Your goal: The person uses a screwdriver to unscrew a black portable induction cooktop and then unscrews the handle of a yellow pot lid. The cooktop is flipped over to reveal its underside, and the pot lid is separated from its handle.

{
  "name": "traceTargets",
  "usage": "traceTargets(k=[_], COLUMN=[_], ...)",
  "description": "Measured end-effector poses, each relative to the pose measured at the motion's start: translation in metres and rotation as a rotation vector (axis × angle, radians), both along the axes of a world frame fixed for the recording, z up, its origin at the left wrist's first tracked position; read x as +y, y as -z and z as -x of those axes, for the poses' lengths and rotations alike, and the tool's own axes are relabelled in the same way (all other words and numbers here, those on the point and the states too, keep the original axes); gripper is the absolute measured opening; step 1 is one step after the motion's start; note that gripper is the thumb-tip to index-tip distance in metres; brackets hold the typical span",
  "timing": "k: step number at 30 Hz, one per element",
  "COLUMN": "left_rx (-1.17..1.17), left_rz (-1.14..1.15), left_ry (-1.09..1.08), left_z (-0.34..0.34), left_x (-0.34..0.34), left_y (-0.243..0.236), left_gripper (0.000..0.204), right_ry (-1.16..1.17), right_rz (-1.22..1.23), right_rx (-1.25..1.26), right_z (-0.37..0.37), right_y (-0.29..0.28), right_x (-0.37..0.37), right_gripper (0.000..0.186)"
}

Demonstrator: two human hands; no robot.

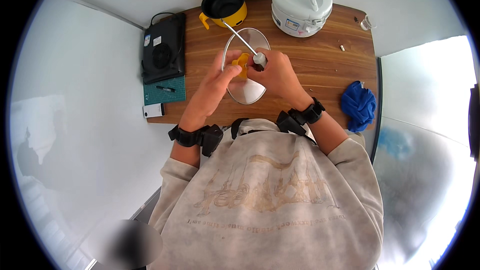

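A round glass pot lid (pixel 247 94) with a metal rim is held up on its side over the table. My left hand (pixel 218 81) closes on the lid around its yellow knob (pixel 242 65); part of the knob is hidden by fingers. In my right hand (pixel 279 74) is a screwdriver (pixel 241 39) with a long metal shaft and a pale handle. Its shaft points away to the upper left, toward the yellow pot (pixel 241 16), and the handle end is close to the knob. Where the right fingertips meet the knob is hard to make out.
At the back right stands a white rice cooker (pixel 300 0). A black induction cooker (pixel 165 50) lies at the left, by a green cutting mat (pixel 175 95), a pen (pixel 165 89) and a white phone (pixel 153 110). A blue cloth (pixel 358 105) and a small clear cup (pixel 367 22) are at the right.
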State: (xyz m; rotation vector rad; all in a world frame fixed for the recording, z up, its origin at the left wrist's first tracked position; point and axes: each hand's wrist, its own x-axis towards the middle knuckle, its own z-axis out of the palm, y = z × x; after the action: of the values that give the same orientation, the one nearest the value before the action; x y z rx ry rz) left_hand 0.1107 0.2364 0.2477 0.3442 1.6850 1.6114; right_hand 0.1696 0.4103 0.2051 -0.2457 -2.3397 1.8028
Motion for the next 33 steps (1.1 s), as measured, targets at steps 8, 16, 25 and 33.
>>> traceTargets(k=[8, 16, 25, 33], left_rx=[-0.036, -0.041, -0.091, -0.115], left_rz=[-0.037, -0.054, -0.085, -0.103], left_ry=[-0.059, -0.051, -0.055, -0.049], left_z=[0.005, 0.004, 0.006, 0.006], left_x=[-0.004, -0.004, -0.005, -0.003], left_y=[-0.002, 0.001, 0.002, 0.005], left_gripper=[0.043, 0.042, 0.047, 0.047], right_ry=[0.031, 0.023, 0.023, -0.013], right_rz=[-0.019, -0.037, -0.060, -0.022], right_rx=[-0.049, 0.013, -0.047, 0.014], right_z=[-0.002, 0.000, -0.002, -0.001], right_y=[-0.006, -0.001, -0.009, -0.004], right_x=[0.000, -0.001, 0.001, 0.005], right_gripper=[0.024, 0.024, 0.024, 0.024])
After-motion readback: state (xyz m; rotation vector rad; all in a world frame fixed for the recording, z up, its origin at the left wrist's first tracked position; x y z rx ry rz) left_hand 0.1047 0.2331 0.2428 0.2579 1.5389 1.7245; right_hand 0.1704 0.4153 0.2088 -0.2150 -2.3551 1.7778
